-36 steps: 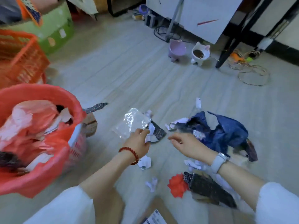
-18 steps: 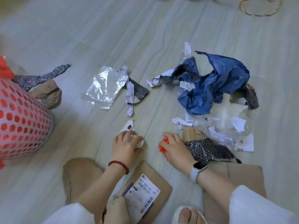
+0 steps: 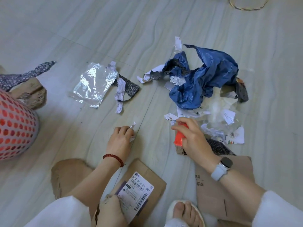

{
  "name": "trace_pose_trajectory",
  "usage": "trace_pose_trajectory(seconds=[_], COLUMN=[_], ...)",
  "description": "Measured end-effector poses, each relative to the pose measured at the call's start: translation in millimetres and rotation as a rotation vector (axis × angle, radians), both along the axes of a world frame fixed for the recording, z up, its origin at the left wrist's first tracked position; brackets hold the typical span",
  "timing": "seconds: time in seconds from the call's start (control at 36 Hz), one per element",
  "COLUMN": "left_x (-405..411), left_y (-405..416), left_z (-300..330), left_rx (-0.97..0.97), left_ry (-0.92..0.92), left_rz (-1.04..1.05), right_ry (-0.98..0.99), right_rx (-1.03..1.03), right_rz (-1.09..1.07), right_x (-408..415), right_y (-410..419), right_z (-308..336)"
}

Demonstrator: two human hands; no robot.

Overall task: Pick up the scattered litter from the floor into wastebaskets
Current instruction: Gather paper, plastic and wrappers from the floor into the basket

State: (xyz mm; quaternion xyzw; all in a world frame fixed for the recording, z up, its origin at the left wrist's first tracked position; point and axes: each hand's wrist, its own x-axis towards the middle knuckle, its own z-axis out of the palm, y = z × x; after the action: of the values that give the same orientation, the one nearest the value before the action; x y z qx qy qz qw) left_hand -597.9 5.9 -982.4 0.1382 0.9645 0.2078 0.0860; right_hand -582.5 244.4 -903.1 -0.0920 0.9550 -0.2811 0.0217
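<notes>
My left hand is closed around small white paper scraps just above the floor. My right hand grips a crumpled red scrap and reaches toward a white paper bit. Ahead lie a silver foil wrapper, a white strip over a dark speckled piece, and a crumpled blue bag with torn white papers around it. The red perforated wastebasket stands at the left edge.
Flat cardboard with a shipping label lies by my knee, another cardboard sheet under my right forearm. Clear plastic and paper bits lie right of my hand. My sandalled foot is at the bottom. A cord loop lies far back.
The view dropped toward the floor a second ago. Since then my left hand closed on the white scraps, and my right hand lifted the red scrap and moved up toward the paper bits.
</notes>
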Motion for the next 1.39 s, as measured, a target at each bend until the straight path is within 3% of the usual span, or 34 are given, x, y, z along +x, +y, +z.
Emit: trace_pose_trajectory(seconds=[0.08,0.22,0.28,0.36,0.44,0.5,0.64,0.83,1.0,1.22,1.31,1.39], left_x=[4.6,8.7,7.9,8.8,9.2,9.1,12.9,10.3,7.4,-27.4,-56.9,-84.3], left_y=[2.9,8.9,10.0,12.1,13.8,14.2,14.2,14.4,11.5,-2.1,-17.6,-40.9], left_z=[-0.5,3.4,4.4,6.7,7.5,7.7,9.5,9.3,15.0,55.2,87.4,128.7], left_rx=[0.028,0.044,0.025,0.010,0.000,-0.008,-0.007,0.007,0.144,0.262,0.255,0.267], left_ry=[0.007,-0.044,-0.090,-0.143,-0.165,-0.180,-0.190,-0.216,-0.240,-0.184,-0.097,0.020], left_rz=[0.063,0.116,0.141,0.157,0.157,0.160,0.155,0.177,0.232,0.267,0.247,0.273], right_ry=[0.058,0.127,0.087,0.004,-0.015,-0.082,-0.174,-0.142,-0.213,-0.279,-0.400,-0.425], right_rx=[-0.084,-0.393,-0.412,-0.181,0.272,0.548,0.708,0.507,0.330,-0.311,-0.603,-0.747], right_rz=[-0.071,-0.470,-0.576,-0.354,0.032,0.179,0.236,0.217,0.239,-0.125,-0.234,-0.279], right_x=[12.9,5.0,-1.6,3.2,29.8,47.6,58.4,31.3,21.6,-25.4,-55.4,-85.2], right_y=[15.7,29.4,36.6,45.5,49.5,46.6,42.3,44.4,38.9,-21.6,-53.6,-87.2], right_z=[7.8,36.9,36.2,13.0,-28.1,-46.3,-57.1,-44.6,-40.0,22.2,48.1,72.3])
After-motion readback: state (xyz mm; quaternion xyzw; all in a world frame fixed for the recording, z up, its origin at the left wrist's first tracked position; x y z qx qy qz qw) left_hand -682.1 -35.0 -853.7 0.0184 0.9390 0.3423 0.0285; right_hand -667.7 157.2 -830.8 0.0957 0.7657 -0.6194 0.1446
